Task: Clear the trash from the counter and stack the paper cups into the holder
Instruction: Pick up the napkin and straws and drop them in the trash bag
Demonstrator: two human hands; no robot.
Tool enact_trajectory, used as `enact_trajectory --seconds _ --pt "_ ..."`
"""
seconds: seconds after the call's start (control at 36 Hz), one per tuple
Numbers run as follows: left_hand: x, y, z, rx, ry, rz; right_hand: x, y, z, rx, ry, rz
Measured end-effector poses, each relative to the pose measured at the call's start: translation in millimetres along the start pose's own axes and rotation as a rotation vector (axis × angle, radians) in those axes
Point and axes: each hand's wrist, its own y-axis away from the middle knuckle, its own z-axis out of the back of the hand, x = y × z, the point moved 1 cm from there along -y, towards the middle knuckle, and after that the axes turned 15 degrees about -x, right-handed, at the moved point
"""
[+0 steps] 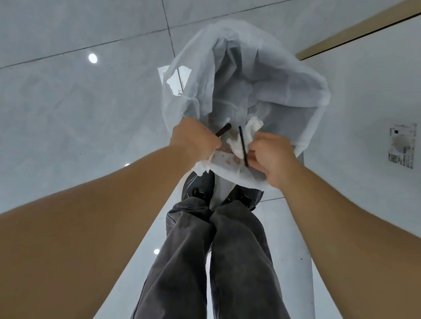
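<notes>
— Any writing you can read here?
— None legible. A white printed label (401, 144) sticks to the floor (61, 11) near its right edge; it carries dark blocks and rows of print, all too small and blurred to read.
</notes>
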Motion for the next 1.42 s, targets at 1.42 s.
enact_trajectory --seconds 1.42 --pt "-34.1 262.3 209.6 0.218 0.62 -0.053 31.9 303.4 188.2 0.176 -0.595 0.088"
